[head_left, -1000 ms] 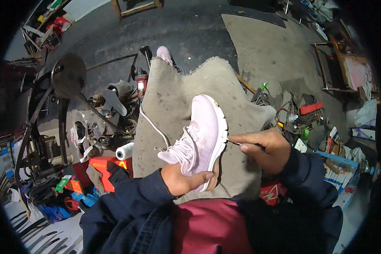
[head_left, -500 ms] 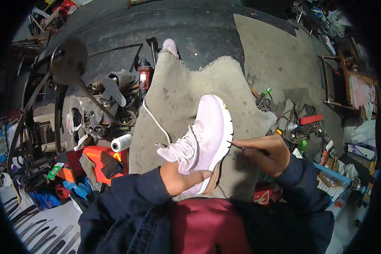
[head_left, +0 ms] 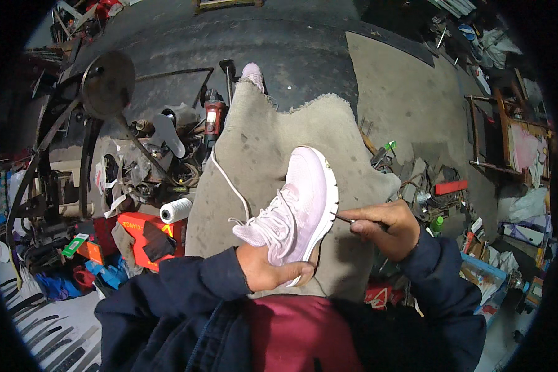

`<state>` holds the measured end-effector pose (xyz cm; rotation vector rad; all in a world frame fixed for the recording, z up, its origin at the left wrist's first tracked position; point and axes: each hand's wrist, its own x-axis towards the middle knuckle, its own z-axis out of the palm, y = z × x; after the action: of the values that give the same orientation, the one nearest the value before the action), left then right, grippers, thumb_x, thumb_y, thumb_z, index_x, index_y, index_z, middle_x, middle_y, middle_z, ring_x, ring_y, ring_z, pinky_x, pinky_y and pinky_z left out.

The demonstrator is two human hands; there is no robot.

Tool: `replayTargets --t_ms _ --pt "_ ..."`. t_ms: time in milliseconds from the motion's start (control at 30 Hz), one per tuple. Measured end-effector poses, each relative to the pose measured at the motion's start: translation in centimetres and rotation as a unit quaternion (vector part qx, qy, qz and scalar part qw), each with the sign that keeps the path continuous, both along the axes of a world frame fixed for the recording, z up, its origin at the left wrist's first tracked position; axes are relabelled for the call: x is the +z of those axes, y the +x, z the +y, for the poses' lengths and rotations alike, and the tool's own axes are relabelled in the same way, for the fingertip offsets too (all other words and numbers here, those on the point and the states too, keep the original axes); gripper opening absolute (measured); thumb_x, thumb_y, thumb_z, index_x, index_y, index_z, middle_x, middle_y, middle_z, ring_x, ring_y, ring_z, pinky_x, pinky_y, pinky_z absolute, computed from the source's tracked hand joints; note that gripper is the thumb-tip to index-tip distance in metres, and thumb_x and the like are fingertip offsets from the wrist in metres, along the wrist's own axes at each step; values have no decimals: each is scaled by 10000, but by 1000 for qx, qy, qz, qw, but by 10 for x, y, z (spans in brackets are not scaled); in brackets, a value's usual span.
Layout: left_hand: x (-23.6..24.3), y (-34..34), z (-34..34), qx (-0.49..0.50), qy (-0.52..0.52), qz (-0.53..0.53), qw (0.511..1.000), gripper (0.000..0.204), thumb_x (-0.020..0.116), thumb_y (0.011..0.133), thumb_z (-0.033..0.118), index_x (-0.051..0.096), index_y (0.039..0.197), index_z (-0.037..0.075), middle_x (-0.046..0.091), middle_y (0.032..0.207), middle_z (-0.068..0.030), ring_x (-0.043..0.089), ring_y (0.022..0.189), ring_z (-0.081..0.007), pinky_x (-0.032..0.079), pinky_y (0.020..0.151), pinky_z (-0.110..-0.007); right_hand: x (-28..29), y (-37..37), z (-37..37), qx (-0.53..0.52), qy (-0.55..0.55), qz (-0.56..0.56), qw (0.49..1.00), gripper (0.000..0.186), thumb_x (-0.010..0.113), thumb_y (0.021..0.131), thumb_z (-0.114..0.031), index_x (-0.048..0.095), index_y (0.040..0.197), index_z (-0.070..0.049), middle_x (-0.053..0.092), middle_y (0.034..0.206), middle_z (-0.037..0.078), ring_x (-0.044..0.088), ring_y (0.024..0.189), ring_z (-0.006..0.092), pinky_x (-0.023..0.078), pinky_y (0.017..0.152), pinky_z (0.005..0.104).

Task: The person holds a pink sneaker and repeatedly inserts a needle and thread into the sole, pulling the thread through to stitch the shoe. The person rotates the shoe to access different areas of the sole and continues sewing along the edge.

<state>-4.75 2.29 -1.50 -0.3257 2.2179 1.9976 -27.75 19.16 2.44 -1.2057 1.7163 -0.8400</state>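
Swung slightly leftward since the earlier frame, a pink shoe (head_left: 308,186) is gripped by the left hand (head_left: 265,271) over frayed-edged cloth (head_left: 325,127), bare beyond the toe; a thin tool (head_left: 345,219) is pinched by the right hand (head_left: 384,226) at the sole's edge (head_left: 333,195).

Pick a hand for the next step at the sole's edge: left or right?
Right hand, I'd say: it pinches a thin tool, tip at the sole's edge. Left hand is busy holding the shoe.
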Motion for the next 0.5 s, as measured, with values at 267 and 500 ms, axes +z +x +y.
replayTargets --t_ms 267,500 --pt "-13 0 -10 6 -51 53 997 686 720 879 263 428 1422 -39 451 1449 -248 378 1380 -392 257 1167 -382 10 -6 -16 -16 131 -35 991 249 647 888 -93 721 1109 -3 729 924 202 719 848 237 534 773 319" --pt "-14 2 -10 6 70 13 997 456 684 893 153 546 1300 1 575 1255 -192 529 1187 -354 389 1062 -392 5 -3 -18 19 108 25 994 258 640 902 -142 715 1102 3 725 949 204 724 855 332 563 769 357"
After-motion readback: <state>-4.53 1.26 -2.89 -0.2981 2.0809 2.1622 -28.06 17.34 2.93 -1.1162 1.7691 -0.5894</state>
